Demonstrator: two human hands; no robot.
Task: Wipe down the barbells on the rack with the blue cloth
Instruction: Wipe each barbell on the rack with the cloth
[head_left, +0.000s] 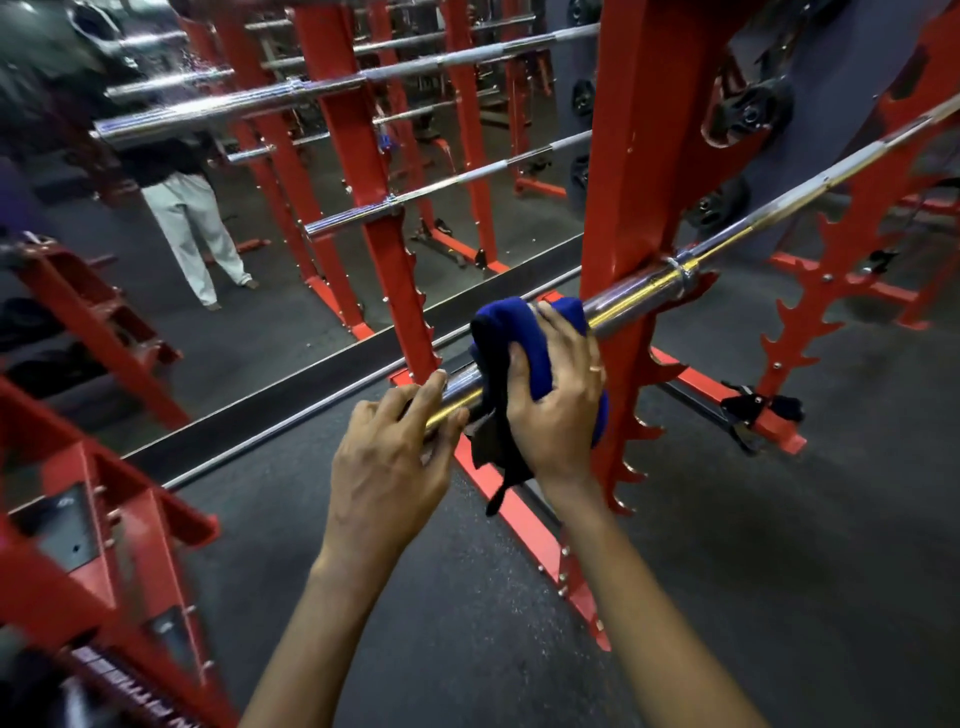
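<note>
Red rack (639, 171) carries the barbell (639, 299), so my left hand (389, 457) grips its end while my right hand (556, 395) clamps the blue cloth (506, 317) around it.

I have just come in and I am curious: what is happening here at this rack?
A person is wiping a chrome barbell that rests on a red steel rack. The right hand wraps a blue cloth around the bar's sleeve, and the left hand grips the sleeve's near end, beside the cloth.

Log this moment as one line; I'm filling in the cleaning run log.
step: wiping barbell sleeve | right hand: grips blue cloth around barbell | left hand: holds sleeve end | bar: on red rack
</note>
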